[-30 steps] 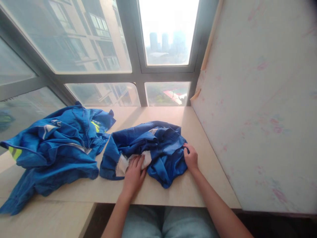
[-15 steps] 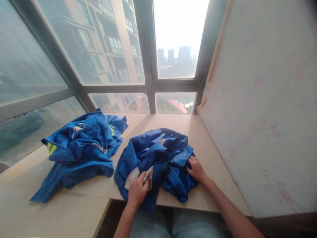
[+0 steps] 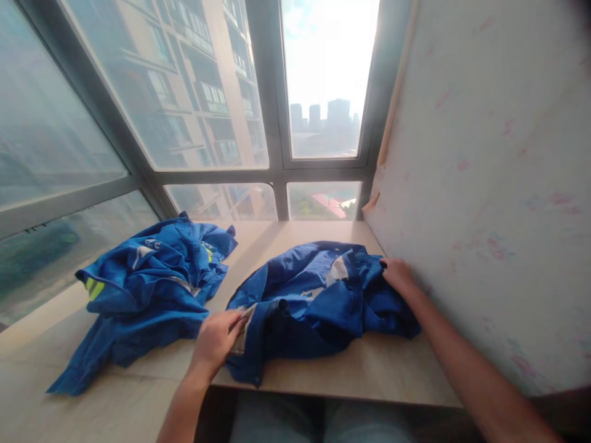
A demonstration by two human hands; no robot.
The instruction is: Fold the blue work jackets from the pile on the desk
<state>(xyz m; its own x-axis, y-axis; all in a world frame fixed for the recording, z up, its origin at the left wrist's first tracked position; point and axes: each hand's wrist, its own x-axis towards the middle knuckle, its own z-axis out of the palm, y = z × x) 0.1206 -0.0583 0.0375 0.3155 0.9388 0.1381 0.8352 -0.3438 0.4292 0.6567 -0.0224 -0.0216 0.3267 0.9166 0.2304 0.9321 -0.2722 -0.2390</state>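
Observation:
A blue garment with white patches, which looks like a work jacket (image 3: 318, 307), lies spread and rumpled on the wooden ledge in front of me. My left hand (image 3: 217, 338) pinches its near left part, by a pale grey strip. At its far right edge, my right hand (image 3: 398, 275) grips the blue cloth with bent fingers. Folds hide part of the fingertips. To the left rests a second blue garment (image 3: 152, 289), crumpled, with yellow-green reflective bands and a sleeve trailing toward the near left; neither hand touches it.
The pale wooden ledge (image 3: 323, 375) runs beneath both garments and continues at the left. Grey-framed windows (image 3: 277, 123) rise behind it. A wall with faint pink flowers (image 3: 471, 184) bounds the right side. My legs (image 3: 281, 418) are below the ledge's front edge.
My hands have moved apart, the left one leftward and the right one rightward and farther back. Between them the jacket has been stretched wider and flatter. The other garment has stayed put.

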